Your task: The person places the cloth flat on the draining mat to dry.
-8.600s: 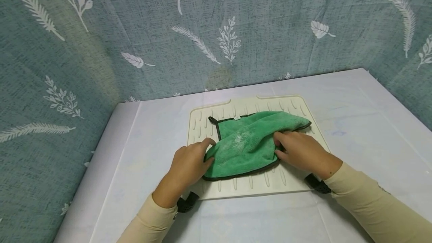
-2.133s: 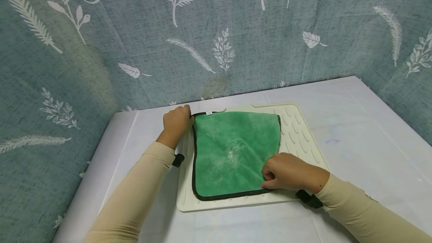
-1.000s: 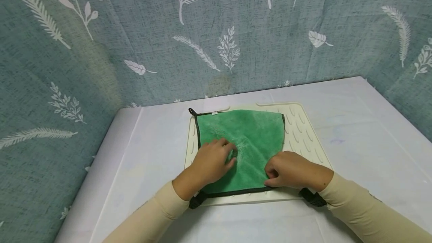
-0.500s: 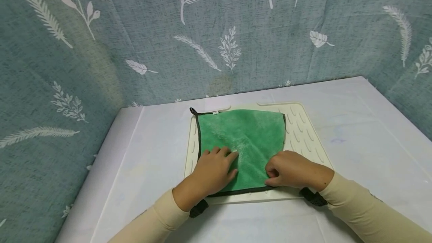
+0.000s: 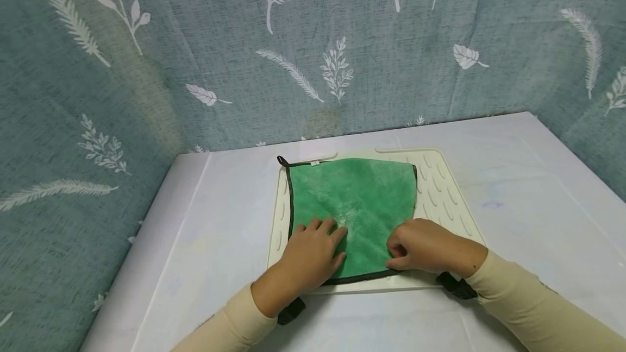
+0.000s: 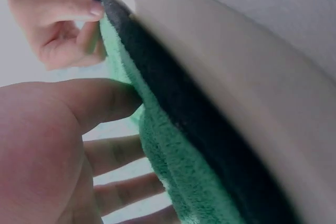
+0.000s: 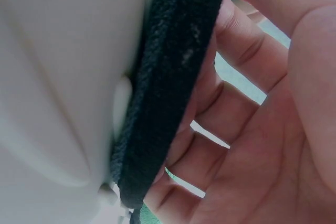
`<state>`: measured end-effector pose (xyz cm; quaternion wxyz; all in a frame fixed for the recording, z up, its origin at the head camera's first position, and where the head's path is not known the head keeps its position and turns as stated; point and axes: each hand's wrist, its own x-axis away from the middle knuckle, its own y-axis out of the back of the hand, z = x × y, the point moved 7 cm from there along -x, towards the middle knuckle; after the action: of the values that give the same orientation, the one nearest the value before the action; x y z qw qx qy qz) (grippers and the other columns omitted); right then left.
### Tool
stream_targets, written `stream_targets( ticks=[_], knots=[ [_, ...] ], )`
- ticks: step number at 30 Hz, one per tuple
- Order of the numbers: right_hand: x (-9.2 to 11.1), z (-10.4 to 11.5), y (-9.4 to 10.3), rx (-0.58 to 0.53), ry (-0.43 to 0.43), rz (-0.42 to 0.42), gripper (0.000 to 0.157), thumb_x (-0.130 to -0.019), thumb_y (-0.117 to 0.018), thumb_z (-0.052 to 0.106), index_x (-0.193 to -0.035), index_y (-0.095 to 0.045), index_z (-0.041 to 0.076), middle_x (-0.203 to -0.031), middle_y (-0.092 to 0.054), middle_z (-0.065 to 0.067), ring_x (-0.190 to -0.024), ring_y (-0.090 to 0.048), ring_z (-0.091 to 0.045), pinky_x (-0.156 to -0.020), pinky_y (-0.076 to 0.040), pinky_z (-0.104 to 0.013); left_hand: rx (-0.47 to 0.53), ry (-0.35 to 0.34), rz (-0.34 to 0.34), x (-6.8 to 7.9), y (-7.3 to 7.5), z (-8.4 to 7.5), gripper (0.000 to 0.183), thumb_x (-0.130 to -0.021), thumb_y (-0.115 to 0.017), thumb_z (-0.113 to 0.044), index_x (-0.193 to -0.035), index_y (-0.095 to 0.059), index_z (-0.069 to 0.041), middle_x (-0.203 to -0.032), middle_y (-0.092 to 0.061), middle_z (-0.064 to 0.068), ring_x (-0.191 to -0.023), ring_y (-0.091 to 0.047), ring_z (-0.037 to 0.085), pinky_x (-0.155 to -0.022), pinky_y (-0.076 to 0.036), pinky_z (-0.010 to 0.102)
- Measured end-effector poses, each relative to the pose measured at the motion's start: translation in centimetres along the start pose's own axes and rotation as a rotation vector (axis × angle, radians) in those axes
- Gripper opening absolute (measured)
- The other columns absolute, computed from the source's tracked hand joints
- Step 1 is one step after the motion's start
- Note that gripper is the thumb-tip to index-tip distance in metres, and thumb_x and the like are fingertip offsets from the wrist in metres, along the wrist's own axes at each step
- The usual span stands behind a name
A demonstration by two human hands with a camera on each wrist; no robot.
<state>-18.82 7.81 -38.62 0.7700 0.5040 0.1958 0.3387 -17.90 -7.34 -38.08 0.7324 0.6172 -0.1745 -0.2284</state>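
A green plush towel (image 5: 362, 194) with black edging lies spread out, its hanging loop at the far left corner. My left hand (image 5: 310, 254) rests on its near left part with the fingers spread. In the left wrist view, the straight fingers (image 6: 118, 153) touch the green pile beside the dark edge. My right hand (image 5: 423, 246) grips the towel at its near right corner, fingers curled and thumb at the edge. The right wrist view has the black edging (image 7: 173, 77) in front of the curled fingers, hiding their tips.
Under the towel lies a cream ribbed mat (image 5: 442, 192), showing mostly at the right. It sits on a white-covered table (image 5: 220, 205). A blue-green curtain (image 5: 210, 58) with white leaf prints stands behind and at the sides.
The bunched towel has been spread flatter. My left hand left the far left corner, came to the near left part and has slid slightly nearer. My right hand stays at the near right corner.
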Motion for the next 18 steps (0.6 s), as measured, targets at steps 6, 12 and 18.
stream_targets(
  ticks=[6, 12, 18],
  knots=[
    [0.18, -0.21, -0.03, -0.012, -0.009, 0.003, 0.041, -0.079, -0.070, 0.035, -0.051, -0.042, 0.025, -0.051, -0.031, 0.018, -0.048, -0.028, 0.003, -0.053, -0.030, -0.018, -0.007, -0.011, 0.011, 0.14, -0.08, -0.28, 0.049, -0.088, -0.054, -0.050, -0.130, -0.052, -0.024, -0.127, -0.053, -0.001, -0.114, -0.053, 0.022, -0.080, -0.048, 0.045],
    [0.27, -0.35, -0.09, -0.026, -0.014, 0.006, 0.039, -0.079, -0.070, 0.036, -0.051, -0.044, 0.026, -0.051, -0.034, 0.018, -0.047, -0.030, 0.003, -0.052, -0.031, -0.018, -0.023, -0.006, 0.023, 0.09, -0.18, -0.79, 0.049, -0.088, -0.055, -0.048, -0.129, -0.053, -0.021, -0.134, -0.050, -0.004, -0.116, -0.052, 0.024, -0.082, -0.048, 0.045],
    [0.06, -0.27, -0.14, -0.037, -0.005, 0.007, 0.040, -0.079, -0.070, 0.036, -0.051, -0.043, 0.025, -0.050, -0.032, 0.018, -0.047, -0.030, 0.003, -0.051, -0.031, -0.017, -0.028, -0.003, 0.003, 0.44, -0.24, -0.97, 0.050, -0.088, -0.055, -0.048, -0.130, -0.053, -0.021, -0.138, -0.048, -0.005, -0.118, -0.051, 0.025, -0.084, -0.048, 0.046]
  ],
)
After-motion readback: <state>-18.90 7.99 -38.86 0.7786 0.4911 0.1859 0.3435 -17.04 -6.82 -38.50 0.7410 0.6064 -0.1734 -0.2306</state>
